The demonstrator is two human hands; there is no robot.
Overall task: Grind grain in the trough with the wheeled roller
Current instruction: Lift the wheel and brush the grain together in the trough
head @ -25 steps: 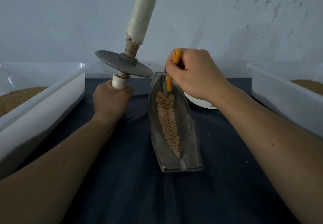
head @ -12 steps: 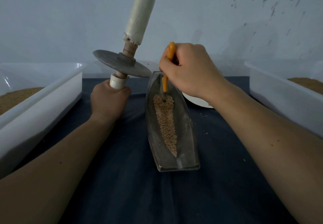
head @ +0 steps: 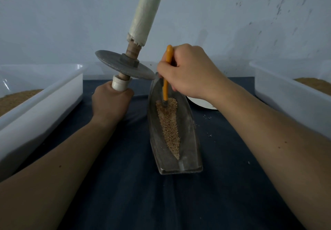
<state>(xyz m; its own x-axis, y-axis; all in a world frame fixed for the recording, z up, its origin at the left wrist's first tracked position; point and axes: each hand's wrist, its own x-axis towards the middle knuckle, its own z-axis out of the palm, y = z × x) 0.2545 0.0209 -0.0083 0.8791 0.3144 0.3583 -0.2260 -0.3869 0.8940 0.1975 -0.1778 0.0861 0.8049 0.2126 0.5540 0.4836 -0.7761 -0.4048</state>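
Pale, scuffed wall behind; dark blue cloth-covered worktop [head: 125,194] in front. At its sides, left white plastic tub [head: 44,104] and right white plastic tub [head: 286,100], tan grain in both. Mid-worktop, lying lengthwise: grey boat-shaped metal trough [head: 189,140], strip of tan grain [head: 170,129] along its groove. Left of its far end, held clear and near upright as before: wheeled roller [head: 125,64], grey disc on wooden axle, lower white-wrapped handle gripped by left hand [head: 111,102]. Right hand [head: 189,75] clamped on orange-handled brush [head: 167,79], tip now further into the strip's far end than a second ago.
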